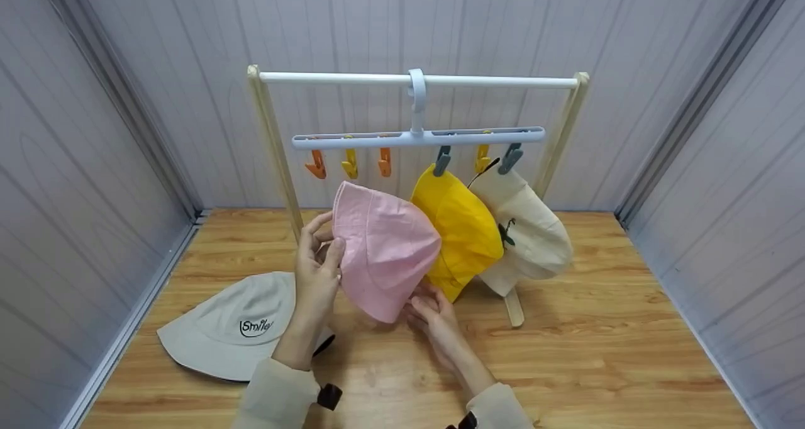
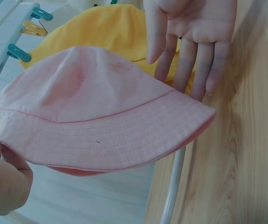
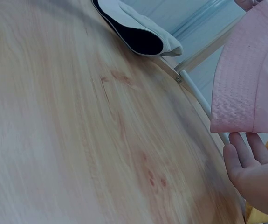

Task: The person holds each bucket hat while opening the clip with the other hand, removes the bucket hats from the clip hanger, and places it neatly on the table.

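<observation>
A pink bucket hat (image 1: 387, 250) is held up in front of the rack, its brim facing left. My left hand (image 1: 317, 259) pinches the upper brim edge between thumb and fingers. At the hat's lower edge, my right hand (image 1: 439, 325) has its fingers extended, the tips at the brim (image 3: 234, 130) and partly behind it in the left wrist view. Just behind hangs a yellow hat (image 1: 465, 221), clipped by a grey-green clothespin (image 1: 443, 161). A cream hat (image 1: 534, 234) hangs at the right from another grey-green clothespin (image 1: 510, 158).
A light-blue clip hanger (image 1: 358, 141) hooks over the white bar (image 1: 503, 81) of a wooden-legged rack. Orange clips (image 1: 385, 161) and a yellow clip (image 1: 350, 161) dangle on its left half. A grey "Smile" hat (image 1: 220, 316) lies on the wooden table (image 1: 604, 353), left of my arm.
</observation>
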Demonstrator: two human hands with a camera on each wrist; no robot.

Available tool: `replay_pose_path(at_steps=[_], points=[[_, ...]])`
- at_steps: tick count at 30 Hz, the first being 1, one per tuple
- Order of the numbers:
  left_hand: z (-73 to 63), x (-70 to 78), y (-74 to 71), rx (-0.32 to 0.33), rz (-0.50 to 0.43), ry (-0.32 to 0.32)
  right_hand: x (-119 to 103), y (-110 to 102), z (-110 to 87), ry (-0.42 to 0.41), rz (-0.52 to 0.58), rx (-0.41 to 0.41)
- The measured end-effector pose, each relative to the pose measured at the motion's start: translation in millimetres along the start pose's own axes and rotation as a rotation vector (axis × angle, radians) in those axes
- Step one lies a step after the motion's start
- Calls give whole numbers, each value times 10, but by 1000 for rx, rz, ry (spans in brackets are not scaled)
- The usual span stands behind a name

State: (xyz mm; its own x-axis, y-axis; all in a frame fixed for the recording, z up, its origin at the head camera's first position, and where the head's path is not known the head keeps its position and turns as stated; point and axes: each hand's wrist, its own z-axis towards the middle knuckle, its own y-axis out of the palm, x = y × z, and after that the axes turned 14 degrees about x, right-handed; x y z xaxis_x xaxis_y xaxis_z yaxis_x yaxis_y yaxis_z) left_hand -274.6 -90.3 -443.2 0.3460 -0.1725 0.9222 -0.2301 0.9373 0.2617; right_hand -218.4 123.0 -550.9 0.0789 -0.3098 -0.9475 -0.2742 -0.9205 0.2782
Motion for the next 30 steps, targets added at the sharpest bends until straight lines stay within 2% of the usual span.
replay_pose_path(at_steps=[4, 10, 14, 22, 30], points=[[-10, -20, -10, 20, -20, -8, -16, 8, -8, -20, -25, 53], [-21, -44, -30, 39, -7, 5, -54, 26, -20, -127, -125, 154], [-26, -62, -46, 40, -9, -7, -66, 32, -15, -169, -150, 195], [-37, -89, -101, 37, 17, -31, -71, 4, 5, -181, -159, 237], [-29, -123, -148, 22, 8, -27, -113, -27, 6, -211, -155, 251]])
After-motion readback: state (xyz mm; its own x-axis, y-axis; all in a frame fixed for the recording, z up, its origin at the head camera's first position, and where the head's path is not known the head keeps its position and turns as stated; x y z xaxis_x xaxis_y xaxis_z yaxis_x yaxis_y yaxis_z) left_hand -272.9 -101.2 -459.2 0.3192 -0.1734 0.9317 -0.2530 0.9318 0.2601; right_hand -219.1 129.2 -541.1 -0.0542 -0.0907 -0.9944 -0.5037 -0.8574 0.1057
